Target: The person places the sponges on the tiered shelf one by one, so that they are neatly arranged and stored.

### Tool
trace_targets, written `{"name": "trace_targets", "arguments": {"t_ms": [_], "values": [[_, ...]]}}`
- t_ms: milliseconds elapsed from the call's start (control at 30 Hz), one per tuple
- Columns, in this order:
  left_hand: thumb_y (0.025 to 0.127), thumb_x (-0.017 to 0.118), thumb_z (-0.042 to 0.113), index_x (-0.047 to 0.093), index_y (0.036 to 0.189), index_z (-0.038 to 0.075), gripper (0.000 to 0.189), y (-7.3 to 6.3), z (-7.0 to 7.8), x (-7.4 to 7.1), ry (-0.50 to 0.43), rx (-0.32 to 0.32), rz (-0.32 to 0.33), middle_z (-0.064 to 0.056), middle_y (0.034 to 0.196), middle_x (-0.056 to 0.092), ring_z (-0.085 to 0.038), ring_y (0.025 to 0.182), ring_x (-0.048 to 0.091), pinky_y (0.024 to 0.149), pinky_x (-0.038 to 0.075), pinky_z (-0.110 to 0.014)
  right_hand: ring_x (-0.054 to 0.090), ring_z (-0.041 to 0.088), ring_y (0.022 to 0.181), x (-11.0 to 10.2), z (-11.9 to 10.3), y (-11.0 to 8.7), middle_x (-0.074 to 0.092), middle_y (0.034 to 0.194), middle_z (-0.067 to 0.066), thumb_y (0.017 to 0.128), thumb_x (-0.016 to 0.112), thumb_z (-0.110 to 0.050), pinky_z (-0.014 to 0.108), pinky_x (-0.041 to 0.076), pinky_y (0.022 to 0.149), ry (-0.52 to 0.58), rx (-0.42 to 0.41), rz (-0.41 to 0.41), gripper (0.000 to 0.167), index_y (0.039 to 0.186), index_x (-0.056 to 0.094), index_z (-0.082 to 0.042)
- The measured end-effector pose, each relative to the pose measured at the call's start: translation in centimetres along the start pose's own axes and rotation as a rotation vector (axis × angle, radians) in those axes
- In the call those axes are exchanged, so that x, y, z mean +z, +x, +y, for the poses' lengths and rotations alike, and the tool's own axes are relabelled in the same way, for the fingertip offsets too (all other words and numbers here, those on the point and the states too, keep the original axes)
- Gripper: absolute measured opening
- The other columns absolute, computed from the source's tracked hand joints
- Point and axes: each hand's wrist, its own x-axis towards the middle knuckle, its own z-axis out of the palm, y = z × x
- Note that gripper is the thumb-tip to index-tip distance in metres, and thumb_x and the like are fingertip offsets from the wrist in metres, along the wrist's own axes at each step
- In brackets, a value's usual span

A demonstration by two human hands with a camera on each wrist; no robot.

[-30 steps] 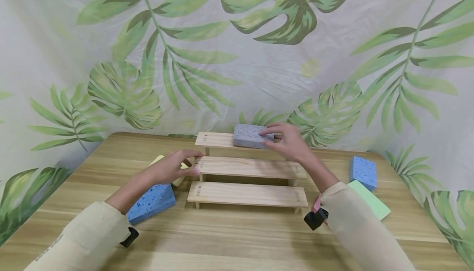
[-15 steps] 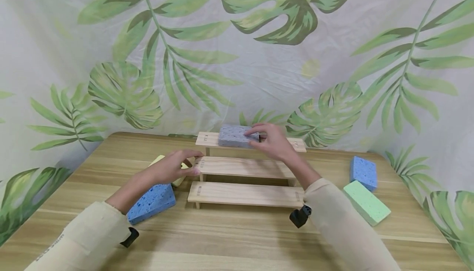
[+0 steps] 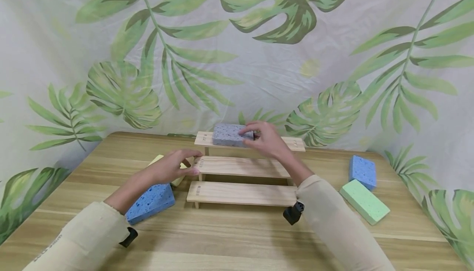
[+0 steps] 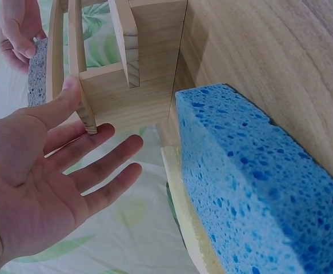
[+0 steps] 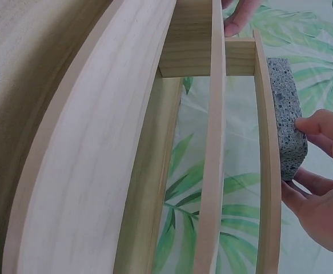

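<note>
A three-step wooden stand (image 3: 240, 193) stands mid-table. At its left side my left hand (image 3: 174, 166) pinches the end of the middle step between thumb and index finger, the other fingers extended in the left wrist view. On the top step lies a grey speckled sponge (image 3: 227, 135), left of the step's middle. My right hand (image 3: 264, 139) holds this sponge by its right end, thumb in front and fingers over the top and far side. In the right wrist view the grey sponge (image 5: 286, 114) sits flat against the top step (image 5: 266, 154).
Left of the stand, a blue sponge (image 3: 152, 201) lies partly under my left forearm, beside a pale yellow sponge (image 3: 178, 180). On the right, a green sponge (image 3: 364, 202) touches another blue sponge (image 3: 363, 172). A leaf-patterned cloth (image 3: 259, 69) hangs behind the table.
My right hand has slid the grey sponge leftward along the top step, from near the middle toward the left end. My left hand has stayed on the middle step.
</note>
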Motion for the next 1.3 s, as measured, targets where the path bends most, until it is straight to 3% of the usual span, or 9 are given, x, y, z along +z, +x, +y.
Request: {"name": "trace_targets", "arguments": {"t_ms": [100,200,233,367,600,800,1133,1233,1300], "values": [[0.100,0.071,0.017,0.054,0.141,-0.012,0.053,0.00,0.12,-0.02,0.003,-0.013,-0.002,-0.032,0.141,0.056,-0.042,0.107,0.070,0.093,0.056,-0.058,0.066,0.032,0.105,0.00,-0.06,0.14,0.060,0.144,0.023,0.093,0.071,-0.009,0.033,0.052,0.077,0.000,-0.001,-0.007,0.023,0.114,0.080,-0.004],[0.100,0.071,0.018,0.053,0.142,-0.012,0.054,-0.01,0.27,-0.06,0.003,-0.028,-0.006,-0.032,0.143,0.055,-0.042,0.108,0.069,0.093,0.056,-0.057,0.058,0.019,0.075,0.07,-0.13,0.29,0.059,0.143,0.025,0.093,0.070,-0.009,0.029,0.042,0.068,0.010,-0.002,-0.018,0.024,0.114,0.079,-0.003],[0.100,0.071,0.018,0.053,0.142,-0.012,0.054,0.01,0.30,-0.07,0.003,-0.029,-0.006,-0.032,0.143,0.055,-0.042,0.108,0.069,0.093,0.056,-0.057,0.056,0.019,0.073,0.13,-0.11,0.35,0.059,0.144,0.025,0.093,0.069,-0.009,0.029,0.041,0.067,0.013,-0.001,-0.019,0.024,0.114,0.079,-0.003],[0.100,0.071,0.018,0.052,0.142,-0.013,0.055,0.01,0.29,-0.04,-0.004,-0.023,-0.005,-0.033,0.143,0.055,-0.042,0.108,0.069,0.093,0.056,-0.057,0.059,0.019,0.076,0.27,-0.08,0.46,0.059,0.144,0.024,0.093,0.069,-0.010,0.029,0.042,0.069,0.001,-0.008,-0.022,0.024,0.115,0.079,-0.004],[0.100,0.071,0.016,0.053,0.142,-0.012,0.054,-0.02,0.12,-0.02,-0.018,-0.011,0.002,-0.033,0.142,0.055,-0.043,0.108,0.070,0.090,0.058,-0.054,0.068,0.030,0.100,0.43,0.12,0.53,0.059,0.144,0.025,0.093,0.069,-0.011,0.030,0.044,0.073,-0.011,-0.028,-0.012,0.024,0.114,0.079,-0.003],[0.099,0.072,0.016,0.054,0.141,-0.012,0.054,0.05,0.04,0.03,-0.017,-0.011,0.006,-0.033,0.142,0.056,-0.042,0.107,0.070,0.091,0.058,-0.056,0.062,0.023,0.075,0.44,-0.10,0.42,0.059,0.144,0.024,0.093,0.071,-0.009,0.029,0.041,0.069,0.008,-0.016,-0.013,0.023,0.114,0.079,-0.003],[0.099,0.071,0.016,0.053,0.141,-0.012,0.054,0.11,0.11,-0.05,-0.022,-0.013,-0.004,-0.033,0.142,0.055,-0.043,0.107,0.070,0.092,0.057,-0.056,0.062,0.025,0.079,0.45,0.07,0.26,0.056,0.147,0.024,0.093,0.069,-0.010,0.031,0.043,0.071,0.025,-0.007,-0.012,0.024,0.115,0.079,-0.003],[0.100,0.071,0.016,0.053,0.142,-0.012,0.054,0.11,0.12,-0.07,-0.021,-0.018,-0.006,-0.033,0.143,0.055,-0.043,0.108,0.070,0.091,0.058,-0.055,0.067,0.032,0.105,0.43,0.11,0.21,0.053,0.150,0.023,0.095,0.070,-0.010,0.034,0.053,0.085,0.036,0.004,-0.023,0.025,0.118,0.078,-0.003],[0.100,0.071,0.016,0.053,0.142,-0.012,0.054,0.10,0.12,-0.08,-0.020,-0.020,-0.005,-0.033,0.142,0.055,-0.042,0.108,0.070,0.091,0.058,-0.054,0.059,0.038,0.128,0.35,0.06,0.15,0.049,0.154,0.023,0.095,0.071,-0.009,0.040,0.054,0.101,0.067,0.013,-0.032,0.027,0.121,0.076,-0.002]]}}
